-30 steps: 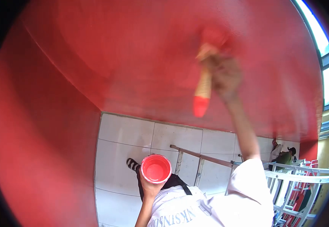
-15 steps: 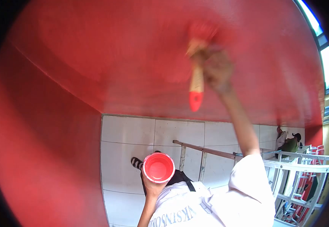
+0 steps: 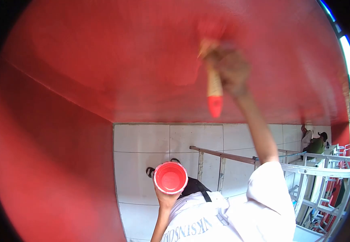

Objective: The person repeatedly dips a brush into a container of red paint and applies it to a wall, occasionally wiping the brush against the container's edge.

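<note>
My right hand (image 3: pixel 232 70) is closed around the wooden handle of a paintbrush (image 3: pixel 214 86), which has a red end. Its bristles point up against the red wall (image 3: pixel 150 60) and are smeared by motion. Low in front of my body, my left hand (image 3: pixel 167 197) grips a small paint bucket (image 3: pixel 170 177) from below and the side. The bucket is upright, red inside with a pale, paint-marked rim, and some red paint shows at its bottom. Most of the left fingers are hidden under the bucket.
White floor tiles (image 3: pixel 140 137) meet the wall below. A metal ladder (image 3: pixel 223 154) lies or leans beside me, and an aluminium frame (image 3: pixel 304 171) stands at the right. Farther off, a person in a green top (image 3: pixel 314 147) is low near the wall. A second red wall (image 3: pixel 54 161) rises at left.
The paintbrush handle's red end has swung slightly right while the bristles stay near the same patch of wall. The whole view has shifted a little; my left hand still holds the bucket.
</note>
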Motion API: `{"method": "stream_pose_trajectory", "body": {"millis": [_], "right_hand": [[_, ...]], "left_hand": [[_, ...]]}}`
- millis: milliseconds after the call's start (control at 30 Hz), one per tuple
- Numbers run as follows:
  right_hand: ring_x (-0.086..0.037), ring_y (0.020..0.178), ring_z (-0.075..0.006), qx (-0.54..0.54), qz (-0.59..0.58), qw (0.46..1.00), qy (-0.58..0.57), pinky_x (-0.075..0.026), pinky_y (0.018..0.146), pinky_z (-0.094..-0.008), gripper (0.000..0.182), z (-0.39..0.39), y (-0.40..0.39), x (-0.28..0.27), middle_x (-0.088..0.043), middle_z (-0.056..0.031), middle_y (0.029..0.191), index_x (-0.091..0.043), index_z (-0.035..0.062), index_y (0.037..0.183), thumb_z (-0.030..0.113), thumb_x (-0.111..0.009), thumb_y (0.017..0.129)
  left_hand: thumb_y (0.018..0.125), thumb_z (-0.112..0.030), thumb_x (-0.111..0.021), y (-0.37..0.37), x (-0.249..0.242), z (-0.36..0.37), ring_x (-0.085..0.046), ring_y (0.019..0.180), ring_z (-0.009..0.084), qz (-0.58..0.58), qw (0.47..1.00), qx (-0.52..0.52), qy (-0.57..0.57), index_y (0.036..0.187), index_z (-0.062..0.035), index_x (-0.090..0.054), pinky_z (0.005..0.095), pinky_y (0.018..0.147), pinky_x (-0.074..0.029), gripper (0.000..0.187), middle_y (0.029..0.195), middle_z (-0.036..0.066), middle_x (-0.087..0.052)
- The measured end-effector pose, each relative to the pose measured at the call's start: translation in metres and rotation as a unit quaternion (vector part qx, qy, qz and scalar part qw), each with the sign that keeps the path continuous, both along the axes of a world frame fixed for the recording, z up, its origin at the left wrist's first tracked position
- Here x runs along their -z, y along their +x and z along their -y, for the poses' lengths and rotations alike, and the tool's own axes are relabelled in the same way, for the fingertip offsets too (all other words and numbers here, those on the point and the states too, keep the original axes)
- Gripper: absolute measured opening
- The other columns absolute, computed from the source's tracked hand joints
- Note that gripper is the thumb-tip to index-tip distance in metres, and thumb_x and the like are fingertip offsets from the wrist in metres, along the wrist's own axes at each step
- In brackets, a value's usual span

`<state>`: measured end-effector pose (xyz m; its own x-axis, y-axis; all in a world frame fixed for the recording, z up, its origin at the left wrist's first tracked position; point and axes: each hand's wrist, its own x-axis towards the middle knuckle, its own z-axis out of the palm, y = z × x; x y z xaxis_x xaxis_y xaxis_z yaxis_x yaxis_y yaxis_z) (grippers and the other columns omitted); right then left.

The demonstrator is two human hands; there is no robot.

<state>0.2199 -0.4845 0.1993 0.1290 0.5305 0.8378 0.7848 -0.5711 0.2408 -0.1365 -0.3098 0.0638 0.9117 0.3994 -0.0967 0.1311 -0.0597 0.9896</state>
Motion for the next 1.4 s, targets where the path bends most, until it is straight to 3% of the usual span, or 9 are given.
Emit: {"method": "stream_pose_trajectory", "body": {"millis": [100, 200, 367, 467, 700, 800, 967, 1267, 1400], "right_hand": [[-0.060, 0.087, -0.0199, 0.032, -0.152, 0.980, -0.125, -0.054, 0.065, -0.0338, 0.043, 0.009, -0.020, 0.148, -0.066, 0.0049, 0.105, -0.070, 0.0287, 0.109, 0.019, -0.076, 0.068], [-0.061, 0.083, -0.0223, -0.040, -0.335, 0.937, -0.092, -0.053, 0.065, -0.0354, 0.037, 0.015, -0.033, 0.161, -0.068, 0.0023, 0.099, -0.072, 0.0221, 0.105, 0.014, -0.075, 0.069], [-0.058, 0.070, -0.0219, -0.057, -0.047, 0.982, 0.174, -0.044, 0.062, -0.0331, 0.027, 0.008, -0.021, -0.033, -0.071, -0.0059, 0.091, -0.076, 0.0118, 0.095, 0.010, -0.074, 0.068], [-0.054, 0.068, -0.0214, -0.032, 0.043, 0.987, 0.149, -0.044, 0.062, -0.0326, 0.037, 0.009, -0.011, -0.038, -0.071, -0.0042, 0.097, -0.076, 0.0163, 0.103, 0.013, -0.075, 0.065], [-0.055, 0.074, -0.0182, 0.012, -0.300, 0.953, -0.040, -0.053, 0.064, -0.0317, 0.032, 0.026, -0.042, 0.195, -0.064, 0.0050, 0.088, -0.074, 0.0223, 0.102, 0.014, -0.074, 0.072], [-0.060, 0.075, -0.0171, -0.035, -0.406, 0.911, 0.055, -0.052, 0.065, -0.0308, 0.028, 0.029, -0.040, 0.114, -0.070, 0.0009, 0.084, -0.075, 0.0179, 0.102, 0.008, -0.072, 0.075], [-0.058, 0.075, -0.0193, -0.023, 0.024, 0.978, 0.207, -0.047, 0.061, -0.0305, 0.031, 0.015, -0.020, -0.017, -0.070, 0.0007, 0.099, -0.075, 0.0198, 0.103, 0.012, -0.073, 0.073], [-0.054, 0.070, -0.0191, -0.024, -0.363, 0.931, -0.025, -0.049, 0.061, -0.0310, 0.035, 0.033, -0.042, 0.232, -0.069, 0.0047, 0.094, -0.074, 0.0227, 0.104, 0.013, -0.075, 0.070], [-0.062, 0.074, -0.0193, 0.016, -0.240, 0.963, 0.119, -0.050, 0.063, -0.0318, 0.015, 0.041, -0.032, 0.057, -0.068, 0.0004, 0.085, -0.074, 0.0139, 0.091, 0.010, -0.072, 0.077]], "left_hand": [[0.061, -0.008, -0.089, 0.003, -0.006, 0.002, -0.063, 0.107, 0.0234, 0.009, 1.000, 0.002, 0.006, 0.125, -0.0041, -0.053, 0.0377, 0.092, -0.051, 0.074, 0.117, 0.011, -0.064], [0.061, -0.008, -0.089, 0.000, -0.004, 0.000, -0.063, 0.107, 0.0233, 0.005, 1.000, 0.006, -0.007, 0.126, -0.0040, -0.053, 0.0379, 0.093, -0.051, 0.075, 0.116, 0.010, -0.064], [0.058, -0.012, -0.092, -0.005, 0.000, -0.001, -0.057, 0.118, 0.0257, -0.033, 0.999, 0.007, 0.014, 0.133, -0.0041, -0.045, 0.0398, 0.101, -0.045, 0.088, 0.126, 0.012, -0.057], [0.057, -0.013, -0.092, -0.004, 0.011, -0.001, -0.054, 0.122, 0.0267, -0.037, 0.999, 0.025, -0.002, 0.136, -0.0039, -0.042, 0.0405, 0.105, -0.042, 0.095, 0.131, 0.013, -0.054], [0.054, -0.014, -0.093, 0.007, -0.006, 0.002, -0.053, 0.122, 0.0270, -0.018, 0.999, 0.043, 0.005, 0.136, -0.0052, -0.042, 0.0407, 0.105, -0.042, 0.097, 0.132, 0.013, -0.054], [0.055, -0.014, -0.093, 0.009, -0.013, 0.001, -0.054, 0.122, 0.0269, -0.004, 0.999, 0.034, 0.023, 0.136, -0.0051, -0.041, 0.0409, 0.105, -0.042, 0.097, 0.131, 0.012, -0.055], [0.055, -0.013, -0.093, 0.008, -0.001, 0.002, -0.054, 0.122, 0.0263, -0.038, 0.998, 0.046, -0.012, 0.137, -0.0051, -0.040, 0.0408, 0.106, -0.041, 0.097, 0.130, 0.012, -0.055], [0.056, -0.013, -0.093, 0.010, -0.011, 0.003, -0.054, 0.122, 0.0264, -0.030, 0.998, 0.054, 0.016, 0.136, -0.0057, -0.042, 0.0403, 0.106, -0.041, 0.095, 0.131, 0.011, -0.055], [0.056, -0.013, -0.093, 0.004, -0.006, 0.003, -0.054, 0.122, 0.0260, -0.041, 0.998, 0.038, 0.016, 0.136, -0.0056, -0.042, 0.0405, 0.105, -0.042, 0.095, 0.130, 0.011, -0.056]]}}
